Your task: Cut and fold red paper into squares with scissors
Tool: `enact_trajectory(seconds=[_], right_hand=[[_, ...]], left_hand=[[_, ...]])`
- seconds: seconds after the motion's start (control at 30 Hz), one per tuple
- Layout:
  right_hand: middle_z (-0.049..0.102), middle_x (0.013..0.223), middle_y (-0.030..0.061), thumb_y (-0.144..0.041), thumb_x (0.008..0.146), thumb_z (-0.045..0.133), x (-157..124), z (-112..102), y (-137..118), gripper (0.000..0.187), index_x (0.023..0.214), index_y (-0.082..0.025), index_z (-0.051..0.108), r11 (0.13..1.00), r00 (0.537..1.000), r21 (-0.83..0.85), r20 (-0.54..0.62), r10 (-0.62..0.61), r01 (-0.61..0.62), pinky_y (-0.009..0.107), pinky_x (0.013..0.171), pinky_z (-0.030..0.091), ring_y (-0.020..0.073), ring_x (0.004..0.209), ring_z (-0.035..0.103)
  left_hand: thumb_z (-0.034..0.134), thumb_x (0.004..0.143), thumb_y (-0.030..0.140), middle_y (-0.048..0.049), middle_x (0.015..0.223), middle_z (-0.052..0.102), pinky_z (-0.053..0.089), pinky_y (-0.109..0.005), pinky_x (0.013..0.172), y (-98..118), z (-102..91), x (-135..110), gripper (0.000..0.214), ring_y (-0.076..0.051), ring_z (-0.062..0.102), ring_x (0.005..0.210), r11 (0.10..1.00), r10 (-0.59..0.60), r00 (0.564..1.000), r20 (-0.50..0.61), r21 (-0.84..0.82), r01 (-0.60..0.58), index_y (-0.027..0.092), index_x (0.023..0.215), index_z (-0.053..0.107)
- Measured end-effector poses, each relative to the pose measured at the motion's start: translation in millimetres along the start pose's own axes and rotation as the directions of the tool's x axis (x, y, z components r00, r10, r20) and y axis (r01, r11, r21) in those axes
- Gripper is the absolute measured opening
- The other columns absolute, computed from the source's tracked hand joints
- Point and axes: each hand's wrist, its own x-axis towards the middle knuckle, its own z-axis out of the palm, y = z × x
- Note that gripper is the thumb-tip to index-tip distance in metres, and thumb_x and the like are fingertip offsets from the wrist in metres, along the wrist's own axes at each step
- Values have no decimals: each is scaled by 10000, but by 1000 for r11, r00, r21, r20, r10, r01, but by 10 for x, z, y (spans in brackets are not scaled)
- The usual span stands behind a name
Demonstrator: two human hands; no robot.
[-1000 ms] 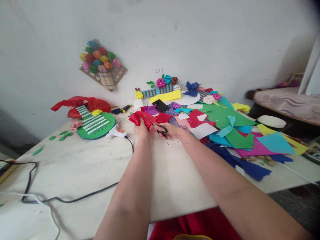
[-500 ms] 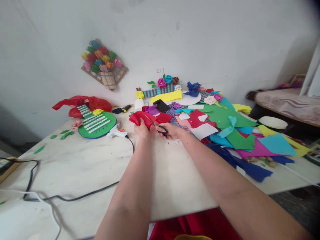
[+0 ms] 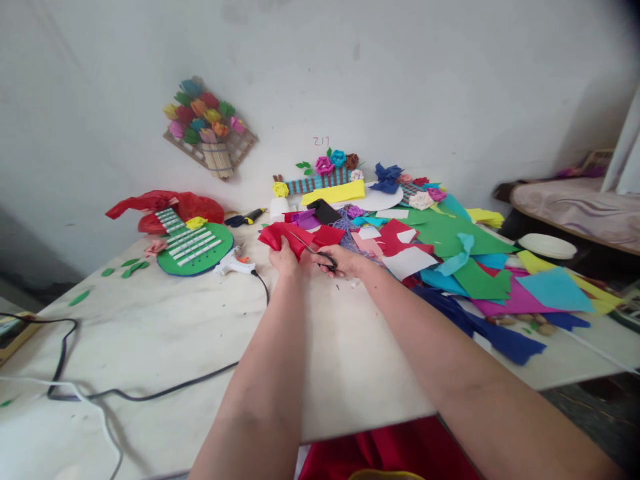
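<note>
My left hand (image 3: 284, 258) is closed on a piece of red crepe paper (image 3: 275, 234), which spreads out above the fingers. In my right hand (image 3: 343, 260) is a pair of scissors (image 3: 328, 261) with black handles. The blades point up and left and lie against the red paper; whether they are parted I cannot make out. To the left of my hands a white glue gun (image 3: 235, 265) rests on the table beside a green round base (image 3: 210, 250) with white strips on it.
Coloured paper sheets (image 3: 465, 230) cover the table's right side, with dark blue paper (image 3: 505, 337) near its edge. Black-and-yellow pliers (image 3: 245, 217) lie at the back. A black cord (image 3: 150, 398) crosses the left side. A paper flower bouquet (image 3: 205, 120) hangs on the wall.
</note>
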Motion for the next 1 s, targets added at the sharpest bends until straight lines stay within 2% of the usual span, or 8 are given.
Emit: enact_trajectory(seconds=[0.17,0.37,0.7,1.0], right_hand=[[502,537,-55,-413,742,607,-20,-2,-3,266,766,-172,496,999,1000,42,13,-23,22,155,258,232,52,351,445],[523,546,-53,-430,749,604,-21,-11,5,286,840,-174,516,994,1000,105,12,15,-16,155,260,238,61,367,471],[524,548,-43,-481,731,612,-42,22,-48,335,812,-168,525,995,999,101,-29,14,-11,148,267,218,54,368,472],[503,535,-55,-452,742,609,-28,43,-41,300,777,-173,506,995,999,98,-52,6,-1,143,271,223,43,356,447]], left_hand=[[561,776,219,-56,776,624,470,-217,565,29,4,-26,88,-131,598,653,999,5,1000,-13,38,-5,138,809,575],[565,775,206,-50,777,624,467,-207,559,62,16,-93,90,-118,586,641,998,-6,1000,-21,55,7,133,827,579],[561,769,221,-29,718,593,451,-207,530,25,23,-107,89,-106,556,581,1000,-19,998,52,19,18,142,810,557],[585,744,246,-28,715,588,431,-193,513,-36,8,-35,118,-95,534,567,998,19,998,54,51,-22,137,783,559]])
